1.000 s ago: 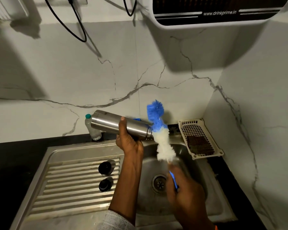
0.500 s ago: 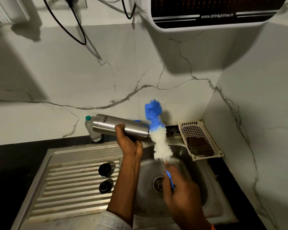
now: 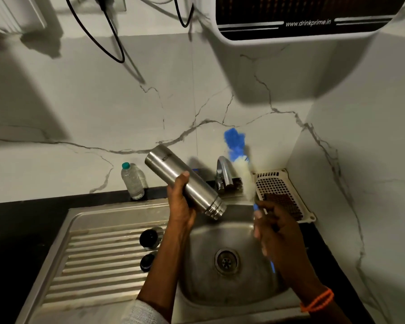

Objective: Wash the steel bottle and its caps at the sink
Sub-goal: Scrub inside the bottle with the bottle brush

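Sleeve cuff at the bottom edge, then my left arm reaching up over the sink, with the drain below and between my arms. On the ribbed drainboard, right at its edge beside the basin, sit the two black caps, one nearer me, one farther, just apart. My right hand, orange band on its wrist, has its fingers curled round the blue handle of the bottle brush; it's blurred, but the grip reads clear enough. The brush stands up over the far right of the basin, white bristles low, blue tuft on top, apart from the bottle. My left hand grips the steel bottle round its middle, thumb up along the side. The bottle is tilted over the far edge of the basin, open threaded mouth down and to the right, base up and left. Behind it, the tap. At the far right corner, a white slotted tray with a brown scrub pad. Far left on the dark worktop, a small plastic water bottle stands against the marble wall.
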